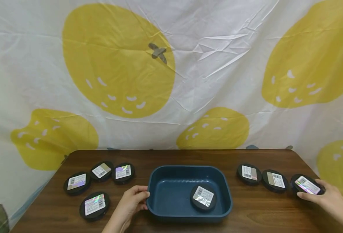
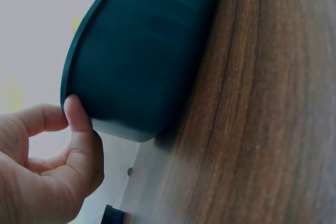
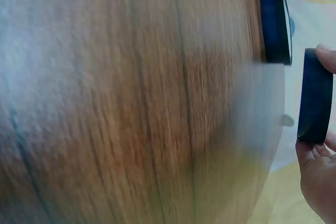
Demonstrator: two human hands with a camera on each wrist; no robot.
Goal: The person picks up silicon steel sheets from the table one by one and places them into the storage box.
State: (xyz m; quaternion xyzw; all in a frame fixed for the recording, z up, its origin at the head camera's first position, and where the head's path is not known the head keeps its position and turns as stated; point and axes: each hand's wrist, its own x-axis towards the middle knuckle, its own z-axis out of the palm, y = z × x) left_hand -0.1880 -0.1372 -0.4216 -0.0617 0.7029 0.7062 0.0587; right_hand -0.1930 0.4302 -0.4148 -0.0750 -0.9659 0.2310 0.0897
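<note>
A dark blue rectangular tray (image 1: 171,199) sits at the middle of the table's front. My left hand (image 1: 131,201) pinches its left rim between thumb and fingers, and the left wrist view shows the grip at the tray's outer wall (image 2: 136,61). Inside the tray, toward the right, lies a flat round black case with a silvery label (image 1: 203,196). Over at the far right, my right hand (image 1: 330,195) grips another round black case (image 1: 306,185) by its edges, label up. In the right wrist view this case (image 3: 316,98) appears raised off the tabletop.
Two labelled round cases, one (image 1: 249,173) beside another (image 1: 275,180), lie right of the tray. Several more, including one near the front (image 1: 94,205), lie to its left. Behind the brown wooden table (image 1: 188,157) hangs a white cloth with yellow fruit prints (image 1: 119,61).
</note>
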